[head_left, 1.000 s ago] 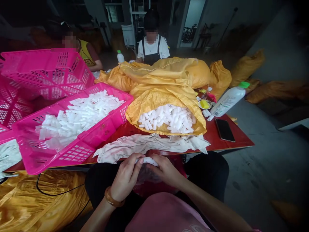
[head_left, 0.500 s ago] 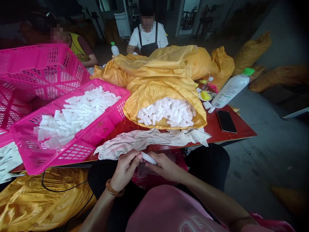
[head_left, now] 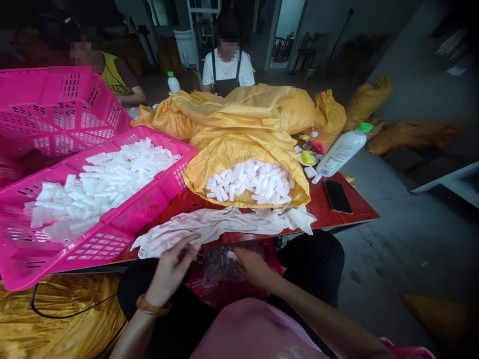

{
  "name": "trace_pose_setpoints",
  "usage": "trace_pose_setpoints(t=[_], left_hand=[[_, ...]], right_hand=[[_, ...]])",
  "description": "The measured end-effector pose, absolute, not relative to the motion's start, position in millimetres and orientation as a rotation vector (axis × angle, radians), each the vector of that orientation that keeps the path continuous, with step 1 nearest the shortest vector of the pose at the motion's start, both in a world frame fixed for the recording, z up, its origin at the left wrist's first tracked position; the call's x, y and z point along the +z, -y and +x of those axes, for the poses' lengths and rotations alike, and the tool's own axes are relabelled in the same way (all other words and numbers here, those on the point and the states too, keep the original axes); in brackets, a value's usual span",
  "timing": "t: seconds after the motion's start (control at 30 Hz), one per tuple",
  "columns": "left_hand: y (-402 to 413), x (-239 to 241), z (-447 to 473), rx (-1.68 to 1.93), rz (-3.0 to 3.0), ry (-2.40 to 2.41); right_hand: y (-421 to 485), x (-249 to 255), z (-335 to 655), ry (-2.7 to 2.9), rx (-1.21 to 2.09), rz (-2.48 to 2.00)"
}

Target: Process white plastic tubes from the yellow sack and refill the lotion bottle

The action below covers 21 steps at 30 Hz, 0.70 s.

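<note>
My left hand (head_left: 170, 271) is raised above the near edge of a crumpled off-white cloth (head_left: 213, 227), fingers apart, holding nothing. My right hand (head_left: 254, 267) sits open at the edge of a clear plastic bag (head_left: 219, 264) of white plastic tubes in my lap. A single white tube (head_left: 231, 255) lies by its fingertips. Ahead, white tubes fill a magenta plastic crate (head_left: 123, 219) and an open yellow woven sack (head_left: 239, 149).
A red-topped table (head_left: 359, 209) holds a phone (head_left: 337, 196), a white bottle with a green cap (head_left: 342, 152) and a small dish. Another magenta crate (head_left: 56, 114) stands at left. A magenta basket (head_left: 202, 291) sits below the bag. Two co-workers (head_left: 226, 65) sit beyond the sacks.
My hands have moved apart, the left going left and opening. The white tube once held between them no longer is. The whole view has shifted slightly left.
</note>
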<state>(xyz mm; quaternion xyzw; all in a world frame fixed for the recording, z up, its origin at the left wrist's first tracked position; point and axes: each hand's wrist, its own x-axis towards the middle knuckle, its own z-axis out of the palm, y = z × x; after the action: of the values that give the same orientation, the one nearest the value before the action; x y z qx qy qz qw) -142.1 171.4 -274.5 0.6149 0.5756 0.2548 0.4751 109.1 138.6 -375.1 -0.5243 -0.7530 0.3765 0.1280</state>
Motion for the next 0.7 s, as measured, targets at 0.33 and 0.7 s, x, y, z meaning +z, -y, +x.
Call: trace_pose_setpoints(t=[0.33,0.7], left_hand=[[-223,-179,-280,0.881,1.822,-1.887],[-359,-210,-384,-0.233,2.262,-1.948]], right_hand=[[-280,-346,114,2.402,0.235,-1.444],[-333,-360,146,2.298,0.067,-1.106]])
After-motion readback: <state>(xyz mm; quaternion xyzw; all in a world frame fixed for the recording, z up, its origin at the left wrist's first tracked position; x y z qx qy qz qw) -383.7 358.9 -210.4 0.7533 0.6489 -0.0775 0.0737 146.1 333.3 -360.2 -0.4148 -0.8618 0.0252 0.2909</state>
